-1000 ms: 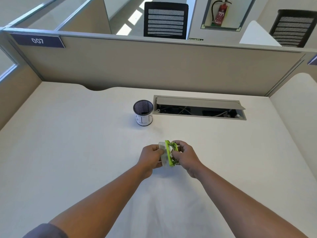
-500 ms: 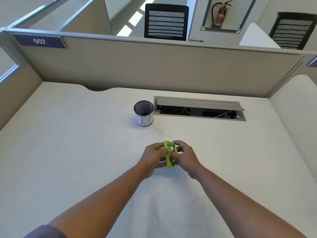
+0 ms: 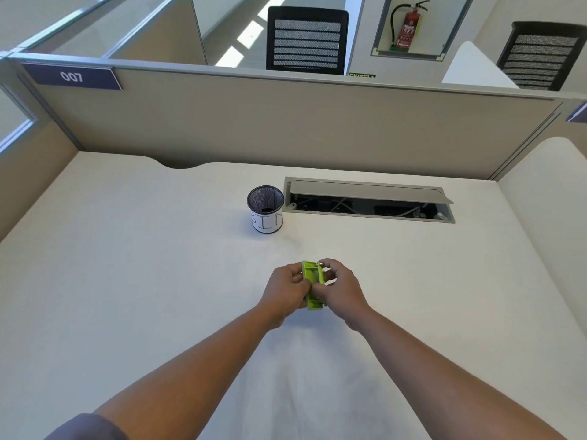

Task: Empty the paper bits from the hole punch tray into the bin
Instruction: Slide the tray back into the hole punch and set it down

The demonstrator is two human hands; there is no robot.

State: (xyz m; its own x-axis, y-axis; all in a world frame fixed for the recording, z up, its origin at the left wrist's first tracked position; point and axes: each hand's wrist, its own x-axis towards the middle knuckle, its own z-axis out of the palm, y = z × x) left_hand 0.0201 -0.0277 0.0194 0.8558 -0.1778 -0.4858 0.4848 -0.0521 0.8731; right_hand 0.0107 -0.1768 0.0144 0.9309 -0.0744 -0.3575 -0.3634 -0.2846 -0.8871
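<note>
Now you are gripping the green hole punch (image 3: 313, 289) tighter between left hand (image 3: 287, 289) and right hand (image 3: 341, 289), its clear tray hidden, above the white desk (image 3: 127, 281), near the bin (image 3: 266, 209).

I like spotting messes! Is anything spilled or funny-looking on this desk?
No spill shows. Both hands, left and right, hold the lime-green plastic hole punch. The only odd thing: the grey cable hatch lid sits propped open behind the small black mesh bin, showing wires.
</note>
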